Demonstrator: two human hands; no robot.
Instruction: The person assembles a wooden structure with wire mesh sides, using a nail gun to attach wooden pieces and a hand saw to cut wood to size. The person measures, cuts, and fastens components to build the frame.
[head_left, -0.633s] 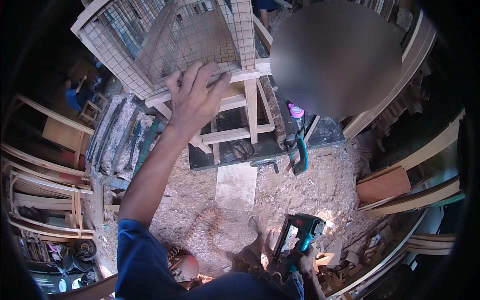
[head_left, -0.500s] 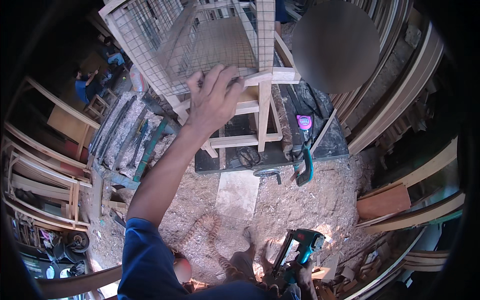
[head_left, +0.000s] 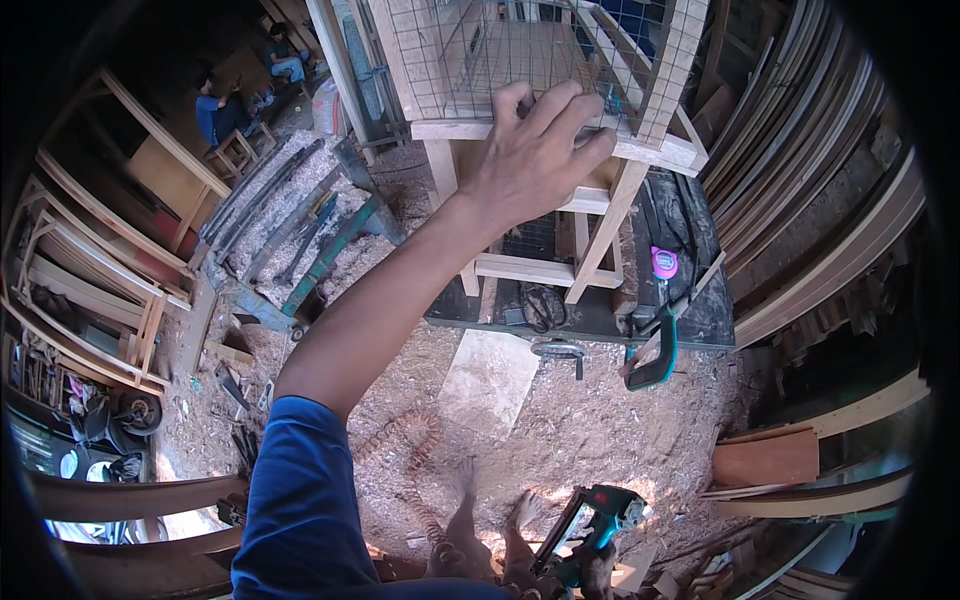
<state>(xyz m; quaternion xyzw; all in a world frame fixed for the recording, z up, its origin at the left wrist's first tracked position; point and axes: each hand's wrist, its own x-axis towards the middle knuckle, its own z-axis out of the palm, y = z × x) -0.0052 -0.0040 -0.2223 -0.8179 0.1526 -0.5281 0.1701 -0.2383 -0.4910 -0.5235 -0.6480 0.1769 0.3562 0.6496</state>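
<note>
A wooden cage (head_left: 555,128) with wire mesh sides stands on legs on the dark bench ahead of me. My left hand (head_left: 535,155) is at its front, the fingers curled against the mesh just above the front rail. The fingertips are partly hidden. Low at the right, my right hand (head_left: 598,575) grips a teal and black nail gun (head_left: 600,515), held beside my legs. Much of that hand is dark and cut off by the lower edge.
On the bench (head_left: 690,320) lie a pink tape measure (head_left: 664,263) and a teal-framed clamp or saw (head_left: 655,365). A handwheel (head_left: 560,351) sticks out in front. A coiled orange hose (head_left: 420,475) crosses the shavings-covered floor. Timber lines the right; two people sit far left.
My view has shifted, so the cage and bench appear farther right, the cage at another angle. My left hand stays at the cage front. A blurred round area at upper right is gone.
</note>
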